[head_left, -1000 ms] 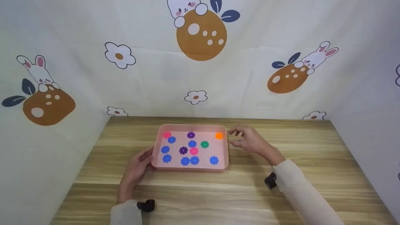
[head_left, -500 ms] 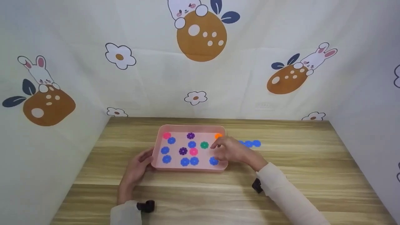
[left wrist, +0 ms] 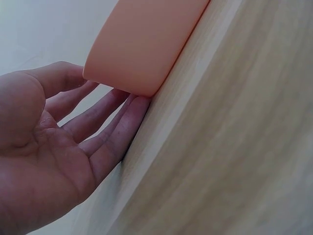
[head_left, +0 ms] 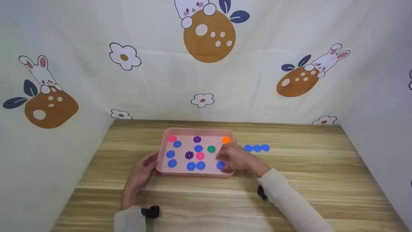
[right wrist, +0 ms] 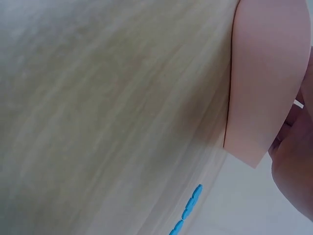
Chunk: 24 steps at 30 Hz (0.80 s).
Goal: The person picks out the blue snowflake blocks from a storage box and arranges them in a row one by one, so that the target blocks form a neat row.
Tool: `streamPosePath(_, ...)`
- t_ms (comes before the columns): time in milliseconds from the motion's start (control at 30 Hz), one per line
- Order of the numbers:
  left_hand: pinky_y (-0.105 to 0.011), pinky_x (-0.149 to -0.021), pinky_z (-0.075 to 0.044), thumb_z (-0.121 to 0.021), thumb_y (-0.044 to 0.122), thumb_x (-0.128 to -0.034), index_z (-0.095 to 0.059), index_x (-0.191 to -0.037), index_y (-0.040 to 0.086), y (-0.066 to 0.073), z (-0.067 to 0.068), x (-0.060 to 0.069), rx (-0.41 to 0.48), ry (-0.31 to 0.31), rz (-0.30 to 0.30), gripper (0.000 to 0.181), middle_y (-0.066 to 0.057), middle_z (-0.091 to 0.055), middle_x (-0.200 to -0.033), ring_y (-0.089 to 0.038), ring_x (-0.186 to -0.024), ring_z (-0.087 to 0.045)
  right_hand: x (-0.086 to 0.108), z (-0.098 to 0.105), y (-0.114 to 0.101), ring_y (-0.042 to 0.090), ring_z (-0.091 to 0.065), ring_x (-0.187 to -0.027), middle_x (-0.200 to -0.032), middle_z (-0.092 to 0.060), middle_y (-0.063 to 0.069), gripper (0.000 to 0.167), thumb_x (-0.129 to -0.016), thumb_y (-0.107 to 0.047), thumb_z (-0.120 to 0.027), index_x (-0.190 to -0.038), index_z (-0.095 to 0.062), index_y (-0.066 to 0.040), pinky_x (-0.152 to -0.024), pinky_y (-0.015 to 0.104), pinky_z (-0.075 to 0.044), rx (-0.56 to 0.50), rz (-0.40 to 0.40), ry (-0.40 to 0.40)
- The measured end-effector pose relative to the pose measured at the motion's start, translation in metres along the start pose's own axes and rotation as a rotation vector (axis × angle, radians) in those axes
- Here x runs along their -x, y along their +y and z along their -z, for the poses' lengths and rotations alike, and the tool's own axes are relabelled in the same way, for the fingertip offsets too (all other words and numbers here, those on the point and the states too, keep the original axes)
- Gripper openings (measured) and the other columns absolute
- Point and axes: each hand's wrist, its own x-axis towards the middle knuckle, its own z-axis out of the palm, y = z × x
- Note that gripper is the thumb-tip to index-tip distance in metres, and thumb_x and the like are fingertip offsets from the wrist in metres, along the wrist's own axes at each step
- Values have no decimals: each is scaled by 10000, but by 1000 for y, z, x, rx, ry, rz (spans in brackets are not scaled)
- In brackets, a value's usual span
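Observation:
A shallow pink tray (head_left: 196,174) holds several flower-shaped plastic discs, among them a green disc (head_left: 211,149), an orange disc (head_left: 226,140) and a purple disc (head_left: 189,155). My left hand (head_left: 143,170) touches the tray's left side near the front corner, its fingers extended along the wall and under the rim. Over the right wall reaches my right hand (head_left: 236,157), thumb and fingertips down at a blue flower disc (head_left: 220,165). Whether they pinch that disc is not clear. The right wrist view hides the fingertips behind the tray wall.
To the right of the tray, three joined blue discs (head_left: 257,148) lie in a row on the wooden table (head_left: 206,199). A printed cloth (head_left: 154,83) with rabbits and flowers stands behind the table and along both sides.
My right hand has moved left and down, from beside the tray into its right part, uncovering the joined blue discs. My left hand and the tray stay put.

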Motion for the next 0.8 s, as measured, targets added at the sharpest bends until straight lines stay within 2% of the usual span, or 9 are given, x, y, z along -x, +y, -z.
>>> streamPosePath(267,-347,-956,-578,-470,134,-1062,-467,-1498,129,0,-1,0,2,-5,12,436,-156,-493,-1528,-285,-1278,-597,-1,-2,1,120,-558,-876,-989,-721,-38,265,-835,-255,-822,-1087,-785,-183,-890,304,-540,-12,-26,-9)
streamPosePath(433,-313,-925,-586,-465,136,-1065,-468,-1499,146,-1,-2,0,10,-5,19,434,-135,-501,-1526,-258,-1238,-619,-3,-4,-2,135,-541,-889,-973,-707,-43,268,-821,-255,-826,-1074,-777,-183,-901,325,-525,-11,-84,-15)
streamPosePath(633,-262,-865,-595,-498,92,-1046,-483,-1479,70,-1,-2,2,53,5,-15,434,-200,-523,-1488,-240,-1182,-639,-3,-7,-4,155,-567,-893,-978,-748,-7,271,-796,-256,-812,-1039,-775,-142,-942,355,-535,51,-60,10)
streamPosePath(800,-271,-881,-593,-495,110,-1050,-490,-1482,107,1,-3,2,27,13,-3,432,-170,-531,-1491,-235,-1178,-635,-2,-8,-3,151,-591,-907,-1018,-758,-1,293,-808,-255,-806,-1075,-772,-139,-965,349,-550,44,-71,26)
